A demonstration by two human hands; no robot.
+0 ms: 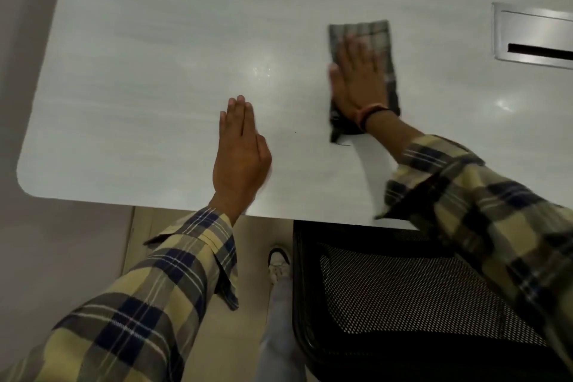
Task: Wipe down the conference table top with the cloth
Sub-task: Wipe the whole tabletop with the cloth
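Right hand [359,80] flat, fingers straight, pressing folded checked cloth [376,40] onto pale conference table top [139,71], cloth right of centre near metal cable hatch [533,34], left hand [238,149] flat on table near front edge, holding nothing, black mesh chair [387,288] below.

A single head-worn camera looks steeply down and forward from above the near edge of the surface [148,56]. The wide lens bends that edge and the rounded left corner. The view sits close: both sleeves enter from the bottom corners, the floor [186,226] and a chair [387,288] fill the near strip, and the surface runs off the far and right borders.
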